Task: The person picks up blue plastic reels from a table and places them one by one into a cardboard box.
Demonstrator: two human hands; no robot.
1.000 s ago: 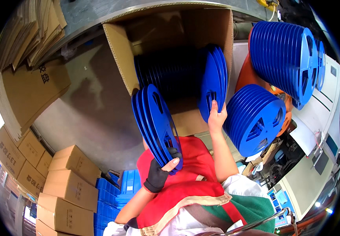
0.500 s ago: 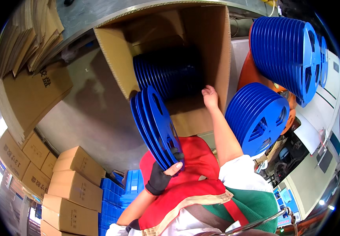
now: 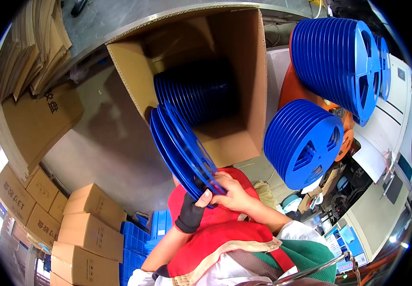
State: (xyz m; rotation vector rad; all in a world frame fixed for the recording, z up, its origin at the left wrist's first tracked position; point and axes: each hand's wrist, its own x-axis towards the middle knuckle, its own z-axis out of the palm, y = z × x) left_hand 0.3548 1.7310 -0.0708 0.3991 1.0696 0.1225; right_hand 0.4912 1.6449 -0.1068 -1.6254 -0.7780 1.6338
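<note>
A few blue plastic reels point(image 3: 171, 145) stand tilted in front of me, close to the box's near edge. My left hand point(image 3: 192, 208), in a black fingerless glove, is closed round their lower rim with the thumb toward me. On the right side of the same rim, my right hand point(image 3: 231, 192) grips the reel nearest to it; some of its fingertips are hidden. Beyond them an open cardboard box point(image 3: 250, 81) holds a row of blue reels point(image 3: 187, 97), partly in deep shadow.
Two stacks of blue reels, an upper stack point(image 3: 327, 59) and a lower stack point(image 3: 306, 143), stand right of the box. Folded cardboard sheets point(image 3: 29, 52) lean at the far left. Closed cartons point(image 3: 89, 233) and blue crates point(image 3: 134, 243) are stacked at the lower left.
My right hand has come down and back from the box's right side onto the held reels. Those reels lean more to the left, and the front one has separated slightly.
</note>
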